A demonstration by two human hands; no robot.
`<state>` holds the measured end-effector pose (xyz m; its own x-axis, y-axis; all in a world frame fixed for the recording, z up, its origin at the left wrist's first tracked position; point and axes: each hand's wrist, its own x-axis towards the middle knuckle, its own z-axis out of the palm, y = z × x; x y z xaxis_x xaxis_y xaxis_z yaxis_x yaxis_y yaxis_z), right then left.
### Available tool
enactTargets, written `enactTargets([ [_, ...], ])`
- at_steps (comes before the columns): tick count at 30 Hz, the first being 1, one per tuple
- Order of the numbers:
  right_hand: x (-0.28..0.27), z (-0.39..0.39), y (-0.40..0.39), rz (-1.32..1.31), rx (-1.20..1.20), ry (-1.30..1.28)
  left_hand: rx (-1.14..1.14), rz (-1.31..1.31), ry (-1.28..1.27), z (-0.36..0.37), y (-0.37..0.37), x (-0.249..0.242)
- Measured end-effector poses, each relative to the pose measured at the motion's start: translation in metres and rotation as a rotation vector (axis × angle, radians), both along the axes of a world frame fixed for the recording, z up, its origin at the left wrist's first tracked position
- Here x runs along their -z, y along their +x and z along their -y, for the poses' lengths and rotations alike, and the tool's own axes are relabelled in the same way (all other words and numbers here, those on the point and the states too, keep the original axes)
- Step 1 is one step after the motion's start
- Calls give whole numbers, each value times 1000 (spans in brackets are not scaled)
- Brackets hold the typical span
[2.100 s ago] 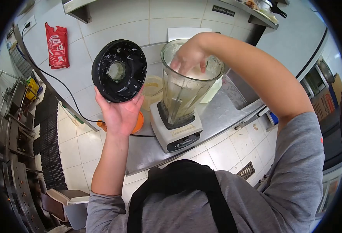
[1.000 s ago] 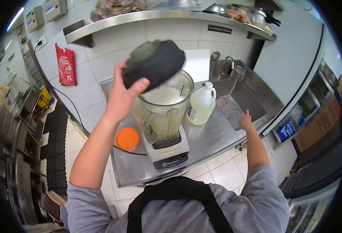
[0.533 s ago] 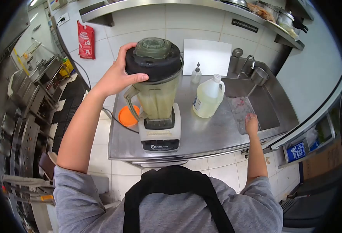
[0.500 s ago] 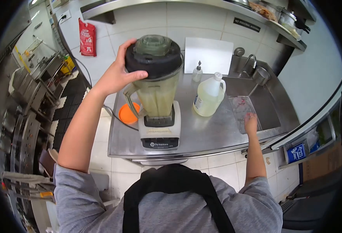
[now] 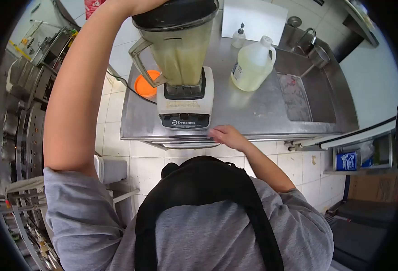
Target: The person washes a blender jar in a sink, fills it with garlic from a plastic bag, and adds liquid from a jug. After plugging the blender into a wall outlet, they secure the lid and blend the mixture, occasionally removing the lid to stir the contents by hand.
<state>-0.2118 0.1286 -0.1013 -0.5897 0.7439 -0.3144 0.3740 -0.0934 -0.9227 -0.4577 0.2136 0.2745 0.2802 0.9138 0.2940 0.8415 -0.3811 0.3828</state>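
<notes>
**Pressing down on the blender lid, other hand at the base**

Reaching up and across, my left arm runs from the grey sleeve at lower left to the top of the frame, where the left hand [image 5: 133, 4] sits on the black lid [image 5: 174, 12] of the blender jar [image 5: 176, 49]. Most of that hand is cut off by the frame edge, so I cannot tell whether its fingers are curled round the lid or laid flat on it. My right hand [image 5: 226, 135] is low and close to my body, fingers loosely open and stretched towards the front of the blender base [image 5: 185, 106], its fingertips at the desk edge just beside the control panel; I cannot tell whether they touch it.

The jar stands upright on the white base, holding a pale yellowish, cloudy liquid, with its handle turned to the left. The lid closes the mouth of the jar.

The blender stands near the front of a steel desk [image 5: 248, 115]. An orange lid [image 5: 145, 85] lies just left of it, with a black cord [image 5: 126, 83] trailing past. A plastic jug [image 5: 253, 65] of pale liquid stands to the right, a small pump bottle [image 5: 238, 37] behind it, and a sink [image 5: 314, 97] with a tap beyond. White floor tiles show below, and metal racks line the left side.
</notes>
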Motion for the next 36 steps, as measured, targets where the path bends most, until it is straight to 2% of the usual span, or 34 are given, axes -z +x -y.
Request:
enactTargets([
  [2, -27, 11, -35, -171, 154, -198, 51, -11, 14, 15, 5, -5],
  [3, -28, 10, -47, -175, 169, -192, 80, -18, 33, 20, 5, -8],
  [5, -24, 5, -66, -487, 389, -495, 71, -40, 77, -4, -2, 0],
  [9, -5, 15, -84, -604, 554, -421, -39, -114, 65, 10, 1, -6],
  [11, 1, 20, -88, -573, 596, -342, 57, -63, 66, 21, 0, -10],
  [14, 5, 21, -88, -607, 582, -301, -10, -145, 117, 1, -4, -3],
  [17, 7, 23, -90, -575, 609, -218, 51, -118, 137, 0, -7, -3],
  [21, -5, 22, -85, -655, 576, -352, 54, -125, 170, -1, -7, -4],
  [26, -12, 29, -84, -443, 608, -366, 33, -116, 103, 3, -4, -6],
  [30, -3, 33, -76, -430, 581, -317, 58, -111, 163, -1, -6, -2],
  [33, 6, 39, -60, -326, 536, -254, 20, -82, 156, -5, -8, 2],
  [35, 15, 45, -39, -289, 553, -236, 24, 185, 544, -21, -24, 21],
  [36, 19, 49, -26, -284, 546, -229, 96, 216, 750, -18, -36, 28],
])
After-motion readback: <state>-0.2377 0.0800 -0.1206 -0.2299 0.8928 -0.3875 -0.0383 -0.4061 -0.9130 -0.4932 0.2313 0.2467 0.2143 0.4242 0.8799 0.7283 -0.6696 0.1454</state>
